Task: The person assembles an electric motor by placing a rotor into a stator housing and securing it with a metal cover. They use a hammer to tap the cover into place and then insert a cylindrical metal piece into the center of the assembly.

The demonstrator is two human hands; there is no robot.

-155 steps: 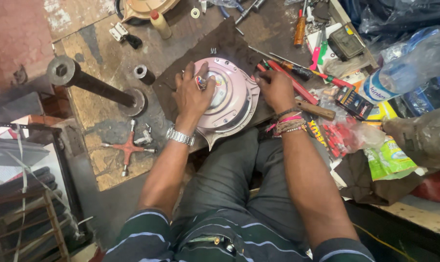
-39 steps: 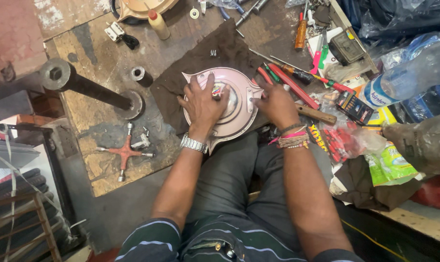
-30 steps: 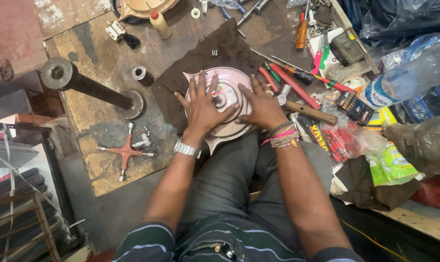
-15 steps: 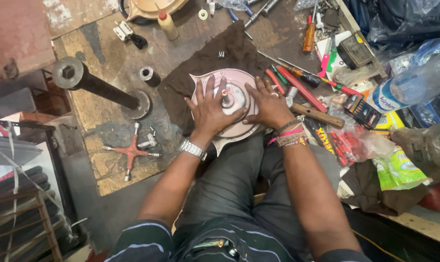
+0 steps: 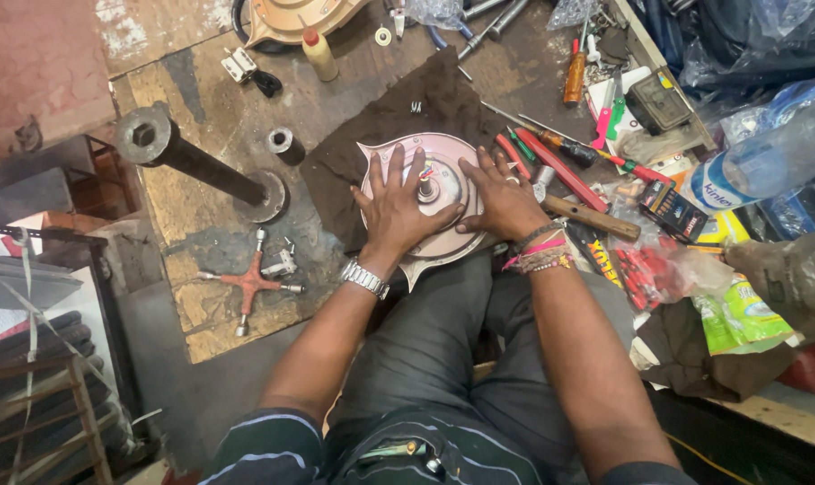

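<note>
1. The left hand [image 5: 397,208] lies flat, fingers spread, on the round pinkish motor housing [image 5: 443,244], gripping nothing.
2. The right hand [image 5: 504,198] presses open-palmed on the housing's 3 o'clock side.
3. The housing rests on a dark cloth [image 5: 372,148] on the floor, between the knees.
4. A cross wrench [image 5: 250,282] lies at 9 o'clock, well apart; red-handled screwdrivers [image 5: 556,166] lie near, at 2 o'clock.

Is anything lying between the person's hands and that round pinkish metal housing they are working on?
Nothing visible does. The left hand and the right hand both lie flat on the round housing, on either side of its central shaft. The loose tools lie off to the right of it.
</note>
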